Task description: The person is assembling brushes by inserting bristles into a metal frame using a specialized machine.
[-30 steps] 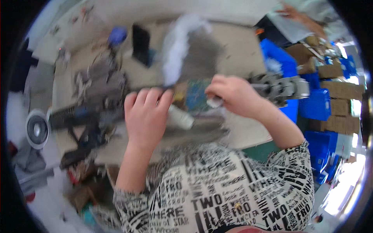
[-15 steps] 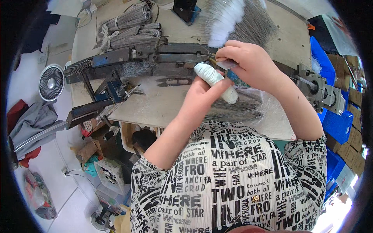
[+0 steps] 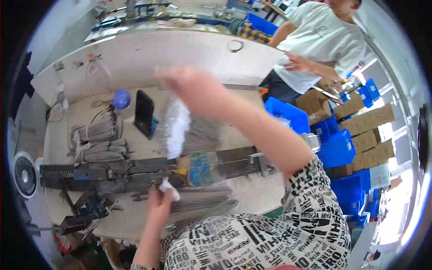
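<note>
My left hand is closed around a white wrapped roll, low over the front of the workbench. My right hand is raised at the far side of the bench, above a strip of white fibre; motion smears its fingers, so whether they hold anything is unclear. Thin grey wires spread beside the white strip. Just beyond my left hand runs a long dark metal bench fixture, with a worn blue-and-tan patch on it. More grey wires lie on the near side, under clear film.
Tied grey wire bundles, a dark upright screen and a purple round object stand on the left. A white partition closes the bench's back. Another person stands beyond at right, near blue bins and cardboard boxes.
My right hand has left the roll and swung up, far and to the left. My left hand keeps the white roll. The view has lifted, bringing the partition and another person into sight.
</note>
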A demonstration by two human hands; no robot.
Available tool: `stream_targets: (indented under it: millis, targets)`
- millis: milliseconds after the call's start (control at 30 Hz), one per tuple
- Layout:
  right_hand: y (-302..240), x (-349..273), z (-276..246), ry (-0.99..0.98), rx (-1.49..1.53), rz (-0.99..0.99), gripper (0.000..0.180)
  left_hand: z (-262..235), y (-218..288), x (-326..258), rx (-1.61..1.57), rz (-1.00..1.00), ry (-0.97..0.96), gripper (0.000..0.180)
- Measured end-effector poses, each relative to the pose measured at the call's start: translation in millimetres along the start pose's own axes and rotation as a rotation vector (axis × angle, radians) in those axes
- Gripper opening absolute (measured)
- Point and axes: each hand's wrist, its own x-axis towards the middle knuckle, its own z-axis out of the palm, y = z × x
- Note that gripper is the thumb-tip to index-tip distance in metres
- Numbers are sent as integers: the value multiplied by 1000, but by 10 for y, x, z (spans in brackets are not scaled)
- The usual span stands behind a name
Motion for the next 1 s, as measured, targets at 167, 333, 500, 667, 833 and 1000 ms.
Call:
stream_targets:
  millis: [167,333,500,667,833,1000]
  targets:
    - [47,300,-418,172,-15,-50,43,-803,-116,-359,66,-32,109,32]
    - [-480,-980,40,-533,217,-185,42,-1447,-474,-622,-544,-325,674,44]
    - [-568,-1706,225,-755,420,-1,33,-1595,-465,-601,-535,-208,599,39]
    - [-425,-1944,547,-720,203,137,32,-1535,-430,-521,-399,-218,762,34]
    - [-437,-1882,916,-439,143,112,39,-1459,-402,-468,-372,-184,740,35]
    - [-407,-1835,1179,-344,39,113,48,-1456,-434,-458,-337,-217,773,41]
